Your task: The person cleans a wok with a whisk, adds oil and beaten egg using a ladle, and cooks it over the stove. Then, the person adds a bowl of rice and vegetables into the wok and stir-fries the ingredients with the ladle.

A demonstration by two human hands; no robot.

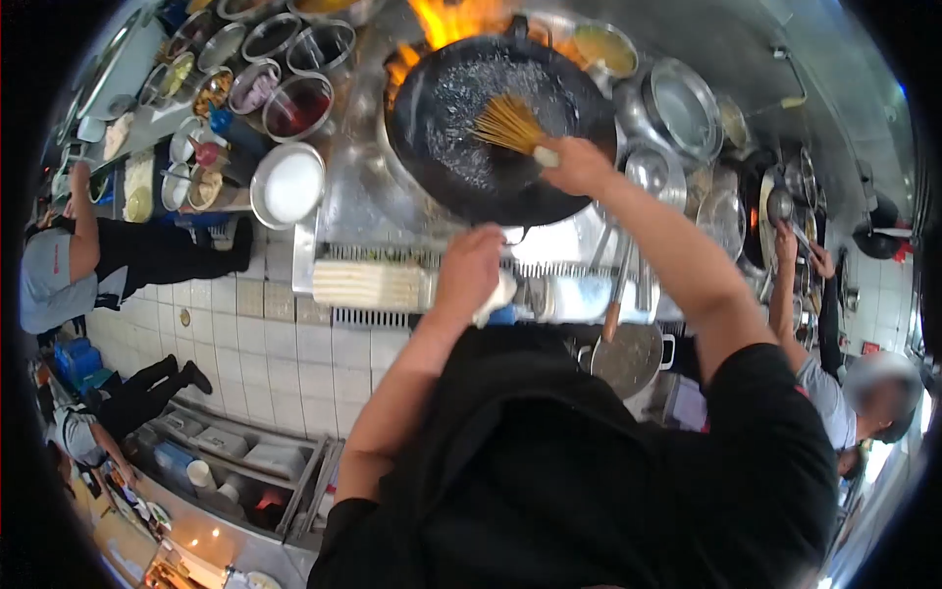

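My right hand [579,167] is closed around the pale handle of a bamboo wok brush [510,125], its splayed bristles inside a large black wok [432,182]. Shiny liquid or wetness covers the wok's bottom. Orange flames [456,18] rise behind the wok's far rim. At the near rim, my left hand [471,267] has its fingers curled beside the wok's small loop handle [520,236]; what they grip is hidden. A whitish cloth [497,297] shows just below that hand.
Bowls stand left of the stove, including one of white contents [292,185] and one of red liquid [297,105]. A metal basin [682,110] and ladle [648,172] lie right. A pot [628,360] sits near my body. Other people work on both sides.
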